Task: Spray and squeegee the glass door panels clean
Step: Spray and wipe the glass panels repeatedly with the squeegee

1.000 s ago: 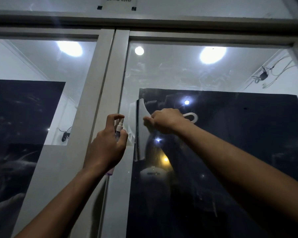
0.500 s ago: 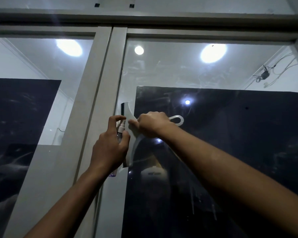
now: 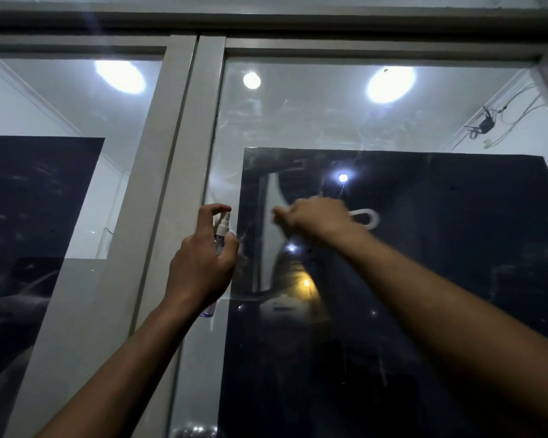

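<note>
My left hand (image 3: pixel 203 263) is wrapped around the little spray bottle (image 3: pixel 219 235), index finger curled up over the white nozzle, and the clear bottom of the bottle pokes out under my palm. It sits right in front of the pale centre frame post (image 3: pixel 184 159), on its right edge where the glass starts. My right hand (image 3: pixel 314 221) is just to the right of that post, fingers curled tight around the squeegee (image 3: pixel 274 216). The white blade stands upright against the right door panel (image 3: pixel 393 279), and the looped end of the handle sticks out past my knuckles on the far side from the post. That hand is a bit blurred, so I can't say exactly how the fingers sit.

No readable writing anywhere: there's a sign at the very top above the post, but it's cut off.

Both panels have big dark sheets behind the glass, one each side of the post, with smears and streaks showing on the right one. Round ceiling lights (image 3: pixel 389 85) glare through the clear upper glass, and some loose wiring (image 3: pixel 487 124) hangs in the ceiling corner far right of the post. The left door panel (image 3: pixel 60 121) shows white wall behind it.
</note>
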{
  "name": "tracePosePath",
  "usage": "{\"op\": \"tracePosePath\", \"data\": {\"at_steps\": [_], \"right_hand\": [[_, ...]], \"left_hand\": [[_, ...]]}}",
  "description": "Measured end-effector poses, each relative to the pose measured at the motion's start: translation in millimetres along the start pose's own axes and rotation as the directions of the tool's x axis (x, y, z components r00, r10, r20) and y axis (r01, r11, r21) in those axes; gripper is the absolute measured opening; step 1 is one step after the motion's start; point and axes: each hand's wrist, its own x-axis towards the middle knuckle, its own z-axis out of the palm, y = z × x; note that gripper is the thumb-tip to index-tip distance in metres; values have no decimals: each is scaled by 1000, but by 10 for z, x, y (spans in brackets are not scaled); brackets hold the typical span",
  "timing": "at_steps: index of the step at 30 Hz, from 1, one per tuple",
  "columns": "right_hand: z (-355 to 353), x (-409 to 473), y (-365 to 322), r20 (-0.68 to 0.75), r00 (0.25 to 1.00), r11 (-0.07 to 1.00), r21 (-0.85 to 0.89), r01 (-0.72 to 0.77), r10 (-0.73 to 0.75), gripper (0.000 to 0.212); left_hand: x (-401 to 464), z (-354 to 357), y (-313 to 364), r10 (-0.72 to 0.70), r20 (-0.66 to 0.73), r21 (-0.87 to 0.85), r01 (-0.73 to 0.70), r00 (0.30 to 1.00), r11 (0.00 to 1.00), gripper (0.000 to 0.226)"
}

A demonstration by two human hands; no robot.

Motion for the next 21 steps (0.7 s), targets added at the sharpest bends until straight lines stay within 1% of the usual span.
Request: {"op": "tracePosePath", "data": {"at_steps": [2,4,6,8,11,13,14,16,19,21], "right_hand": [[130,24,-411,40,993,993,23,112,-113,67],[242,-79,-541,61,988,990,35,139,-140,68],[341,-288,-338,66,990,992,16,123,-124,69],[362,-535,68,63,996,998,-17,66,-64,68],[238,-777,699,-3,998,996,-61,-61,61,70],[199,-801,836,-56,995,995,-45,-87,85,71],[192,-787,776,-62,994,995,-30,-92,90,70],[217,-729,439,-34,996,997,18,-79,79,66],[358,-617,-259,37,999,995,96,30,-34,64],[451,-634,-503,95,991,989,119,83,-94,64]], "left_hand": [[-22,33,24,-3,-11,-7,3,1000,1000,36],[-68,49,29,-5,-15,-4,5,1000,1000,36],[-146,58,15,-25,-17,-12,25,1000,1000,34],[-224,63,-8,-36,-8,-21,36,999,999,34],[-307,89,-6,-42,4,-37,42,999,998,36],[-368,93,23,-56,16,-48,56,998,997,39],[-398,90,38,-64,20,-52,65,998,997,40],[-460,68,51,-79,20,-47,80,997,996,40],[-527,2,34,-93,9,-24,94,996,995,39],[-561,-52,4,-104,-4,-12,104,995,994,38]]}}
